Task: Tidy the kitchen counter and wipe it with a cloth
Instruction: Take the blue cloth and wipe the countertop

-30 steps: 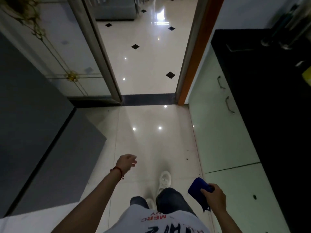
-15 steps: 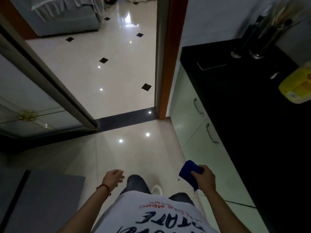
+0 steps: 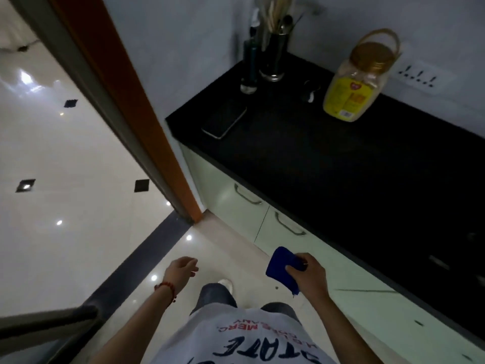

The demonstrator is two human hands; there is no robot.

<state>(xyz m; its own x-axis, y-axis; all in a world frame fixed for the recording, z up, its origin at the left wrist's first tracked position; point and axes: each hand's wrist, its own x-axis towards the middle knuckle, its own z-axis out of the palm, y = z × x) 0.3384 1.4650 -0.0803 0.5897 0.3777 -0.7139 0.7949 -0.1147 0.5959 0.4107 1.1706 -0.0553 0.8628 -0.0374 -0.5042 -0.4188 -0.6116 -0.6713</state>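
r hand (image 3: pixel 309 274) grips blue cloth (image 3: pixel 282 269), l hand (image 3: pixel 181 269) loose; black counter (image 3: pixel 341 166)

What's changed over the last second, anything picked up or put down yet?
Only the view swung right, from the doorway onto the counter. Nothing was taken or released: the right hand still grips the blue cloth, and the left hand still hangs empty.

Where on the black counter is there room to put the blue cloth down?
The counter is bare in the wide near stretch, from the phone and the yellow-labelled jar down toward the right hand gripping the blue cloth. It is crowded at the back corner, where the utensil holder and a dark bottle stand.
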